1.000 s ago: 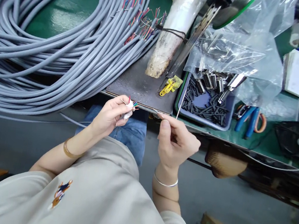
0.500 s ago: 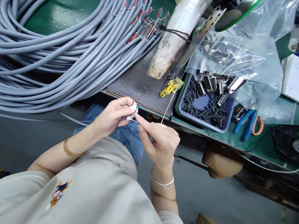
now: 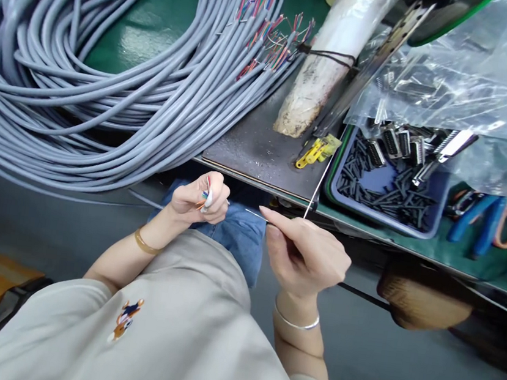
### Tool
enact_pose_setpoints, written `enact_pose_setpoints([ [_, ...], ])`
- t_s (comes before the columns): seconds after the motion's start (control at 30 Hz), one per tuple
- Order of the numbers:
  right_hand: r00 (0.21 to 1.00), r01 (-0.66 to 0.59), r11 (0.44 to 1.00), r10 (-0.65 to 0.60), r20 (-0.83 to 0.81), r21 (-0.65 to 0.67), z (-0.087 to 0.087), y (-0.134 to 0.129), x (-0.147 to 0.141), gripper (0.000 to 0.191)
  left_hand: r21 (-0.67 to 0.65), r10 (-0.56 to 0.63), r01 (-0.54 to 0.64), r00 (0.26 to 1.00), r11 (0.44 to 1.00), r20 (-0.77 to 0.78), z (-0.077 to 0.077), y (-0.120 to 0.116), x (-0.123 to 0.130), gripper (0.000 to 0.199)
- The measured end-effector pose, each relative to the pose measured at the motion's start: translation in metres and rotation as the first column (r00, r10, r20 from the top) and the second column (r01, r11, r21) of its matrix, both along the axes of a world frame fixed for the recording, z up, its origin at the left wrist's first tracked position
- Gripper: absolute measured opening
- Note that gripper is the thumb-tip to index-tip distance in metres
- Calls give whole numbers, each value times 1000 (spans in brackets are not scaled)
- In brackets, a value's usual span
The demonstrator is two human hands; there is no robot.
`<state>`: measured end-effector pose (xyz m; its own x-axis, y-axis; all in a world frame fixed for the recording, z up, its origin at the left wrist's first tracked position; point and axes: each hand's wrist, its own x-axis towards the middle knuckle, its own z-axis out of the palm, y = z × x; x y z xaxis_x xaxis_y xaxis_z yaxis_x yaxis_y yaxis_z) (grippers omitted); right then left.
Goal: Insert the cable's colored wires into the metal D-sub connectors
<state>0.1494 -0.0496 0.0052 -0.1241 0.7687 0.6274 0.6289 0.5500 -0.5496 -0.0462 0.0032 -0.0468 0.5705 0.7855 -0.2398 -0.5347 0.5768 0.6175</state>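
Note:
My left hand (image 3: 201, 199) is closed around the end of a grey cable, and small coloured wires (image 3: 206, 196) stick out between its fingers. To the right, apart from it, my right hand (image 3: 308, 252) pinches a thin wire (image 3: 255, 213) whose tip points left towards the left hand. A thin white strand (image 3: 318, 185) rises from behind the right hand to a yellow clip-like piece (image 3: 317, 151) at the edge of the dark board (image 3: 249, 152).
Many grey cables (image 3: 153, 104) with stripped ends cover the left of the green table. A wrapped white roll (image 3: 324, 63) lies at the middle. Right of it are a blue tray (image 3: 379, 223) of black tubes and metal connectors, plastic bags (image 3: 492, 90) and blue-handled pliers (image 3: 489, 225).
My hands have moved apart: the right hand has drawn away to the right with the thin wire, and the left hand's fingers have curled round the wires. The view has shifted left.

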Motion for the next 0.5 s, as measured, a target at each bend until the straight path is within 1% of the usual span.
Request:
enact_pose_setpoints([
  [0.13, 1000, -4, 1000, 4, 24, -10, 3, 1, -5, 18, -7, -29, 29, 999, 1000, -25, -3, -1, -2, 78],
  [0.3, 999, -12, 1000, 13, 49, -6, 4, 3, -7, 17, 23, -49, 49, 999, 999, 13, -2, -1, -3, 73],
  [0.4, 999, -8, 1000, 7, 44, 20, 4, 3, -6, 17, 30, -32, 31, 999, 999, 37, 6, -1, -1, 65],
  [0.5, 998, 52, 996, -54, 33, 78, 3, 2, 0, 20, 1, 5, -5, 1000, 1000, -6, 20, 0, 6, 46],
])
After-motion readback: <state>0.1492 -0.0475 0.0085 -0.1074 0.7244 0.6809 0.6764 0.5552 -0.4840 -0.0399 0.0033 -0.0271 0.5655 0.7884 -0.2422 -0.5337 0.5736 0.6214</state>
